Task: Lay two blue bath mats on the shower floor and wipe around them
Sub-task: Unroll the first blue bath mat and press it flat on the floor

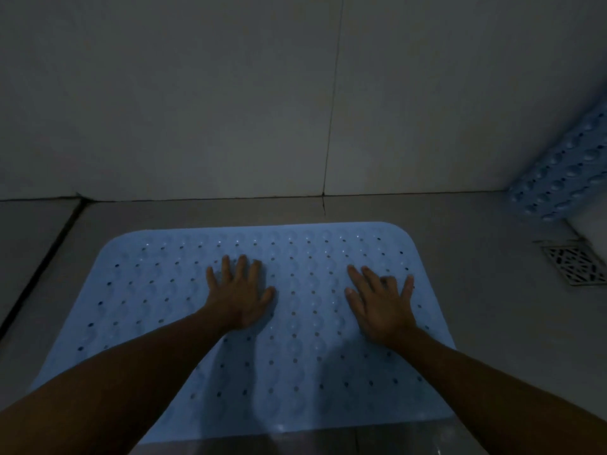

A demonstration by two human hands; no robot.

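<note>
Hands pressed flat on a blue bath mat point(262, 362) spread across the shower floor point(476, 290), a person works in dim light near the tiled wall point(197, 110). The left hand point(241, 297) and the right hand point(382, 303) both lie open, fingers spread, palms down on the mat's middle, gripping nothing. The mat's far edge runs close to the foot of the wall; its near edge reaches the bottom of the view. A second blue mat point(565, 172) is not yet laid and leans upright in the right corner, its suction cups facing out, just beyond a floor drain point(574, 266). By the look of it, the first mat is being seated and the wiping is still to come. Risks from here: uneven pressure could leave cups unstuck, so the mat slides on a wet floor; the second mat, laid carelessly, could cover the drain or overlap the first; poor light could hide missed patches.
</note>
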